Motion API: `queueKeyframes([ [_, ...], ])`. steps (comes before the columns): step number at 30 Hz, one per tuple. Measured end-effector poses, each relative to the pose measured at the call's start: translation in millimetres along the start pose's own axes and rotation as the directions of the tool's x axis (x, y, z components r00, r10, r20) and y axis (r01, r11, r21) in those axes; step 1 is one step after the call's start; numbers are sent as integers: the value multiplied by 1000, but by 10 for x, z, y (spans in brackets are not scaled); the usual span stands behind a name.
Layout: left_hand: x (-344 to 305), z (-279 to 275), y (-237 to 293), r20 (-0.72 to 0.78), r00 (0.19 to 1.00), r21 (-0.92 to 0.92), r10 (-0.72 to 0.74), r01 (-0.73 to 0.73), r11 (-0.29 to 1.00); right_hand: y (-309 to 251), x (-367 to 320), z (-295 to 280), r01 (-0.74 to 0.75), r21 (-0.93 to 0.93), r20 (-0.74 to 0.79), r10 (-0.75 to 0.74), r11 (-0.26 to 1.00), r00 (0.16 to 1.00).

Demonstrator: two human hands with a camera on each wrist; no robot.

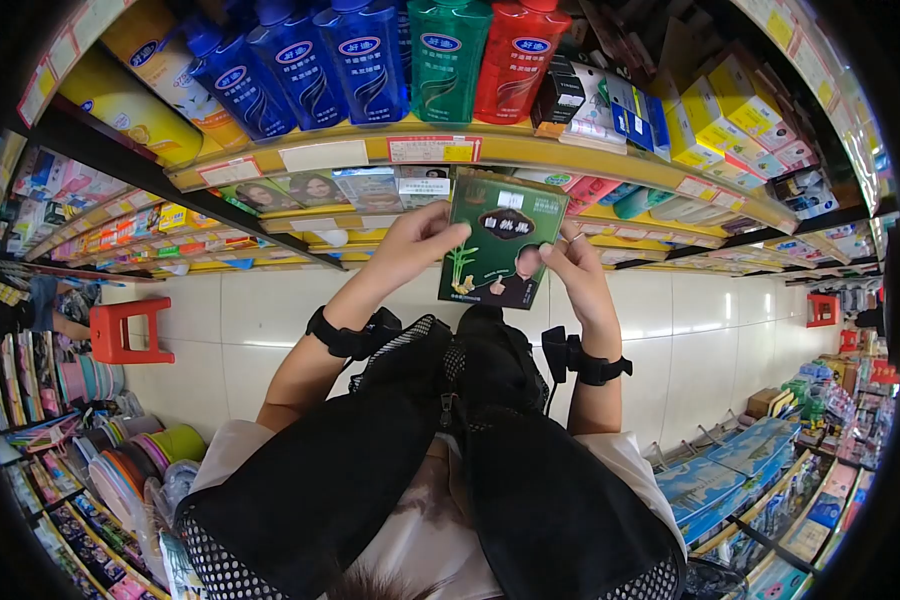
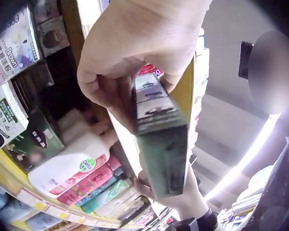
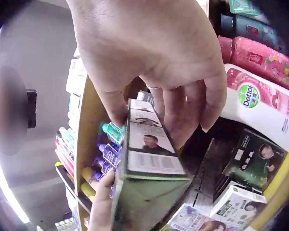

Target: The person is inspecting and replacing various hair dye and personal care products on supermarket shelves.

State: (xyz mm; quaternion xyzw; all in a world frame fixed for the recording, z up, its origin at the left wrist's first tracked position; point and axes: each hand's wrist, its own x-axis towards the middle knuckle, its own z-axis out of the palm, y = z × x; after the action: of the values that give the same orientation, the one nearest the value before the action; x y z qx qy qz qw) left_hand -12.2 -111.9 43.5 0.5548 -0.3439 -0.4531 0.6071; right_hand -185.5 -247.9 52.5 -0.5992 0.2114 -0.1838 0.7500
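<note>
A dark green hair dye box [image 1: 502, 240] is held up in front of the shelves, its printed front facing the head camera. My left hand [image 1: 410, 245] grips its left edge, thumb on the front. On the opposite edge my right hand [image 1: 580, 280] pinches it the same way, and a ring shows on one finger. In the left wrist view the left hand [image 2: 139, 43] comes down over one end of the box [image 2: 161, 154]. The right wrist view has the right hand [image 3: 154, 53] around the box's edge, with a narrow side panel [image 3: 147, 134] of small photos facing up.
Blue bottles [image 1: 365, 65], a green one [image 1: 450, 60] and a red one [image 1: 518, 60] line the upper shelf. Yellow boxes [image 1: 720, 115] stand to their right. A similar green box [image 3: 255, 159] lies by a Dettol bottle [image 3: 260, 103]. A red stool [image 1: 132, 330] stands on the floor at left.
</note>
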Motion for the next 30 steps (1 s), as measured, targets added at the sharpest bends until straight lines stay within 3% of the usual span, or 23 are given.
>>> queueKeyframes([
  [1, 1, 14, 0, 21, 1000, -19, -4, 4, 1000, 6, 5, -11, -11, 46, 31, 10, 999, 999],
  [6, 81, -101, -255, 62, 992, 406, 108, -124, 906, 148, 66, -74, 37, -204, 52, -27, 978, 998],
  [7, 84, -96, -268, 63, 992, 407, 108, -124, 905, 242, 88, -114, 38, -204, 52, -27, 978, 998],
  [9, 91, -87, -282, 47, 984, 579, 172, -167, 798, 353, 132, -163, 202, -518, 65, -198, 831, 978],
  [10, 119, -97, -293, 47, 984, 580, 172, -167, 797, 362, 154, -171, 203, -517, 66, -198, 832, 978],
  [12, 218, -123, -290, 60, 966, 606, 252, -235, 760, 360, 198, -176, 192, -767, 57, -233, 612, 971],
  [17, 435, -85, -166, 79, 966, 765, 248, -218, 606, 421, 489, -253, 181, -826, 43, -261, 534, 964],
  [19, 574, -122, -235, 176, 900, 853, 398, -341, 395, 382, 573, -220, 166, -836, 26, -265, 523, 964],
  [22, 729, -182, -395, 185, 858, 888, 479, -355, 293, 338, 689, -167, 191, -887, 34, -354, 420, 935],
  [24, 842, -236, -470, 160, 875, 894, 458, -325, 309, 370, 791, -187, 263, -937, 143, -433, 232, 890],
  [26, 893, -279, -533, 132, 890, 901, 436, -291, 321, 440, 898, -248, 265, -943, 166, -407, 200, 898],
  [28, 921, -281, -534, 130, 888, 938, 441, -255, 237, 481, 965, -274, 270, -948, 191, -380, 166, 905],
  [30, 937, -292, -544, 125, 900, 946, 418, -236, 224, 524, 1006, -275, 307, -950, 258, -409, 57, 875],
])
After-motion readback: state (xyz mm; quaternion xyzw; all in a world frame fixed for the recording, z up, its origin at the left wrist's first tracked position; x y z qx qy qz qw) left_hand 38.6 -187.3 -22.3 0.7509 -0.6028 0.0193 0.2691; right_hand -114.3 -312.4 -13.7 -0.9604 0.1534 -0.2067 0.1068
